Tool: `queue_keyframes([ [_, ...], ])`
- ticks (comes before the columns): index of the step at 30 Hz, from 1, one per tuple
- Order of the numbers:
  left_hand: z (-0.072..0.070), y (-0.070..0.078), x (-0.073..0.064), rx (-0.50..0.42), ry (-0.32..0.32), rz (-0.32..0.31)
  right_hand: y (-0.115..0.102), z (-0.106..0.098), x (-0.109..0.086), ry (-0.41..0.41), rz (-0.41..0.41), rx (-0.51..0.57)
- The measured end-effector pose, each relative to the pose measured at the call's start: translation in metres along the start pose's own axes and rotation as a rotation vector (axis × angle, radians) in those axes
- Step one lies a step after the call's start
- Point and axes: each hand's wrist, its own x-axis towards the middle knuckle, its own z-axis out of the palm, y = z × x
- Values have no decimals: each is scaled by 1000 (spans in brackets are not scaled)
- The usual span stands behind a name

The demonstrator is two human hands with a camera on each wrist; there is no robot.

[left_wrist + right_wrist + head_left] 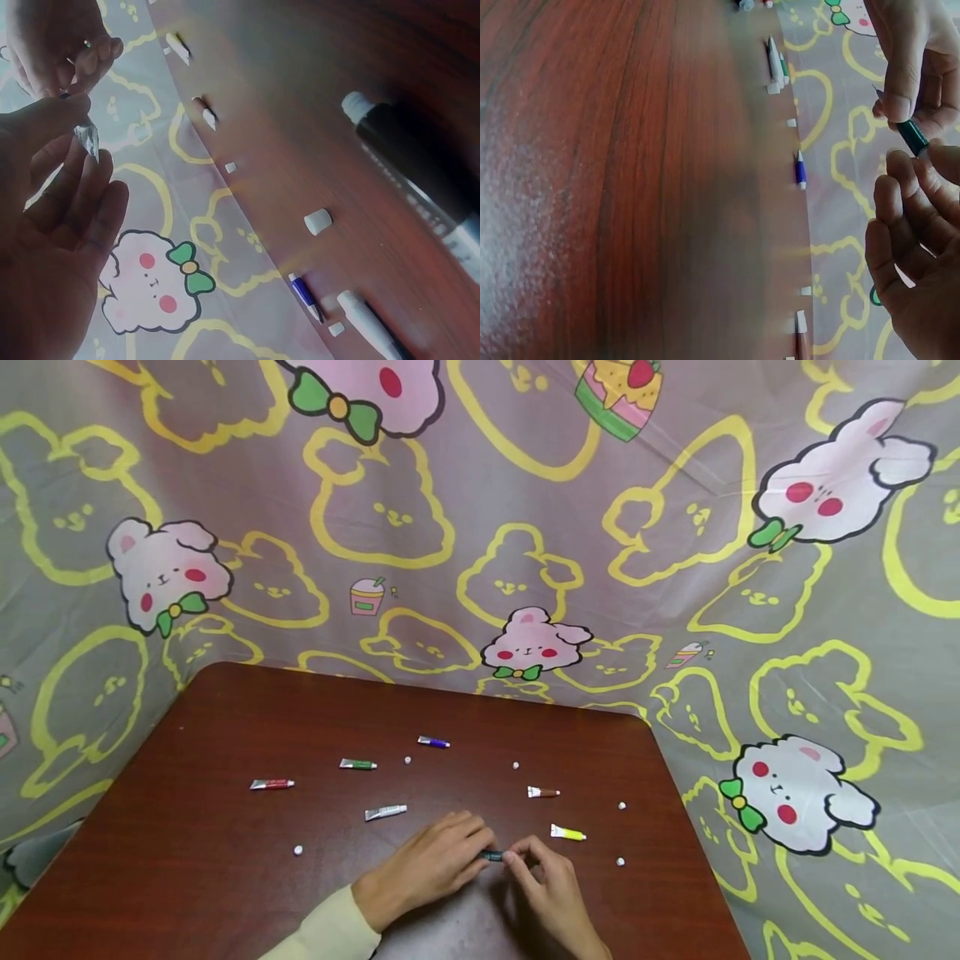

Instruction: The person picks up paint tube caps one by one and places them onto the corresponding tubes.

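Fingers (903, 94) pinched; dark tube (913, 138) between

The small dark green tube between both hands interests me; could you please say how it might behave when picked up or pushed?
The dark green tube is probably light, as it looks slim beside the fingers. Its creased silvery tail suggests thin, soft material that likely dents. The rounded body might roll if pushed, though the flattened tail should stop it.

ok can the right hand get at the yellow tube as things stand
Probably yes: the yellow tube lies just beyond the right hand, with nothing seen between them. But that hand pinches one end of the dark green tube, so it would likely let go first.
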Motion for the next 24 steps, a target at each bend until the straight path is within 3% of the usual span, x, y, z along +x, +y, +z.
queue_keyframes([
  [12, 8, 4, 4, 80, -27, 21, 2, -2, -1, 5, 2, -77],
  [19, 12, 5, 5, 92, -51, 15, 2, -3, -3, 6, 178, -27],
  [24, 16, 6, 6, 130, -95, -8, 7, -5, -7, 42, 204, -58],
])
